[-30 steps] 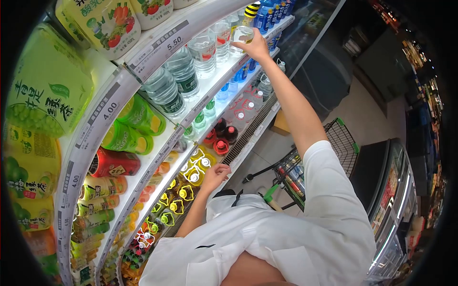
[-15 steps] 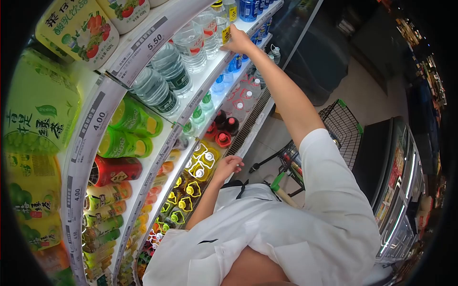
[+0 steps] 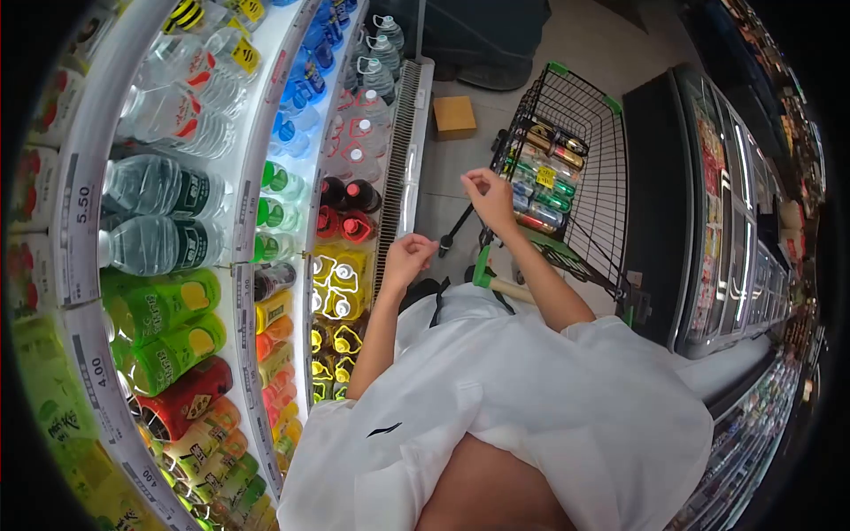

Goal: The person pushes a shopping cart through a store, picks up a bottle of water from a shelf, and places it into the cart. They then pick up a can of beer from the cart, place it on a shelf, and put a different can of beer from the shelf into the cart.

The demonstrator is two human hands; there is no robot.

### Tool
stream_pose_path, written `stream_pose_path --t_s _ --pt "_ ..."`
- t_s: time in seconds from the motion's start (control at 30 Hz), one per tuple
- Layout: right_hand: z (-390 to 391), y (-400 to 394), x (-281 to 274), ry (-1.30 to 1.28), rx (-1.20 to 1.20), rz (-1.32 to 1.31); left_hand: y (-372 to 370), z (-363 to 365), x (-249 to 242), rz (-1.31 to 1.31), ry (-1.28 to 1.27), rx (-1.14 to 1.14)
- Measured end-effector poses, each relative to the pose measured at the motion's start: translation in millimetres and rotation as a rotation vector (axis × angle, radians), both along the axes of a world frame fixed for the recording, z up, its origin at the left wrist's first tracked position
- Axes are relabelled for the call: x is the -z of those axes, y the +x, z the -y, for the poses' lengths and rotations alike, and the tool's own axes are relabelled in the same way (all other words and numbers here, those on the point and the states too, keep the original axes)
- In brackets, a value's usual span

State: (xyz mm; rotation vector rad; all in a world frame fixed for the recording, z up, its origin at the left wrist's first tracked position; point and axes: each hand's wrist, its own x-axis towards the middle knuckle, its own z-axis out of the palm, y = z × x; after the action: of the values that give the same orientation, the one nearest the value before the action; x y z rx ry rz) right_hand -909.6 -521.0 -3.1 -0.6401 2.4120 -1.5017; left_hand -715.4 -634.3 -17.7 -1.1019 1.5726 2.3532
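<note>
Head view: two hands, one shopping cart and several rows of bottled drinks. The left hand is released, its fingers loosely curled around nothing visible, just beside the yellow bottles on the lowest shelf. The right hand is released too, thumb and fingers bent towards each other with nothing visible between them, near the cart's close side.

The one shopping cart stands on the floor ahead and to the right. Its basket is black wire mesh with green corner pieces at the far end. Inside, along the side nearest the shelves, lie drink cans, too many and too overlapped to count exactly; some are dark and gold, others green or silver, and one yellow label shows among them.

The yellow bottles show four white-ringed caps in front, their bodies clear and bright. On the upper shelf lie, as the view is turned, two clear bottles with dark green labels, two lemon-printed green bottles and one red bottle. One cardboard box sits on the floor beyond.
</note>
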Motion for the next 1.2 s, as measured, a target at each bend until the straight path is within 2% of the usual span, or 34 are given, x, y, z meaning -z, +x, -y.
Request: stream_pose_path --t_s 0.07,0.13,0.23,0.27,0.33,0.4,0.47,0.5,0.53,0.6,0.63,0.73,0.77,0.8,0.87,0.9,0.93,1.0,1.03,1.1,1.13,1.2 --pt "-99.2 8.4 33.6 0.063 0.199 0.133 -18.4 -14.2 -5.6 0.028 0.020 0.077" --pt "-172.4 12.7 42.9 0.153 0.293 0.135 -38.3 -31.7 -3.9 0.047 0.016 0.160" --pt "-238.4 7.5 42.0 0.315 0.305 0.204 -70.8 -61.9 -2.3 -0.043 0.032 0.240" --pt "-250.5 3.5 46.0 0.320 0.325 0.217 -83.6 -72.2 1.3 -0.033 0.039 0.261" --pt "-271.6 -9.3 59.0 0.259 0.358 0.299 -110.0 -94.2 6.8 -0.110 -0.115 0.359" --pt "-284.3 -25.1 74.6 0.207 0.357 0.376 -137.8 -114.1 13.0 -0.113 -0.102 0.383" --pt "-292.1 -43.4 91.5 0.229 0.291 0.497 -167.2 -136.2 26.6 -0.085 -0.143 0.449" --pt "-296.2 -54.1 98.8 0.363 0.237 0.455 -181.8 -145.8 31.3 -0.053 -0.208 0.541" --pt "-301.1 -64.2 106.2 0.361 0.229 0.468 -197.2 -155.9 37.2 -0.037 -0.209 0.538" --pt "-313.6 -86.3 126.8 0.562 0.151 0.372 -231.1 -176.6 50.4 0.118 0.107 0.556" --pt "-321.9 -97.8 144.5 0.553 0.147 0.432 -251.4 -185.1 52.6 0.196 0.199 0.576" --pt "-335.0 -139.0 200.0 0.607 0.106 0.542 -306.8 -206.7 112.4 0.348 0.354 0.512" --pt "-338.1 -155.5 226.6 0.533 0.133 0.685 -325.6 -211.1 132.8 0.395 0.383 0.437" --pt "-335.0 -171.4 240.8 0.534 0.117 0.695 -337.4 -215.2 172.0 0.407 0.384 0.421" --pt "-325.9 -201.7 265.3 0.178 0.235 0.825 -352.1 -228.1 264.5 0.426 0.483 -0.012" --pt "-325.7 -218.1 283.8 0.313 0.183 0.667 -366.1 -233.7 280.7 0.415 0.423 -0.061" --pt "-320.1 -234.2 287.3 0.322 0.170 0.678 -378.0 -239.9 295.0 0.426 0.430 -0.075" --pt "-308.1 -257.4 297.5 0.633 0.314 0.526 -396.6 -248.5 324.3 0.555 0.341 -0.138" --pt "-308.7 -261.7 321.5 0.642 0.307 0.538 -403.2 -251.6 340.0 0.578 0.317 -0.166" --pt "-305.1 -275.3 364.1 0.636 0.401 0.747 -418.6 -249.8 355.7 0.626 0.262 -0.112" --pt "-299.3 -283.9 355.6 0.643 0.385 0.748 -423.3 -248.0 366.2 0.670 0.203 -0.051" --pt "-291.0 -292.0 340.5 0.406 0.486 1.103 -423.4 -249.5 376.6 0.620 0.181 0.016"
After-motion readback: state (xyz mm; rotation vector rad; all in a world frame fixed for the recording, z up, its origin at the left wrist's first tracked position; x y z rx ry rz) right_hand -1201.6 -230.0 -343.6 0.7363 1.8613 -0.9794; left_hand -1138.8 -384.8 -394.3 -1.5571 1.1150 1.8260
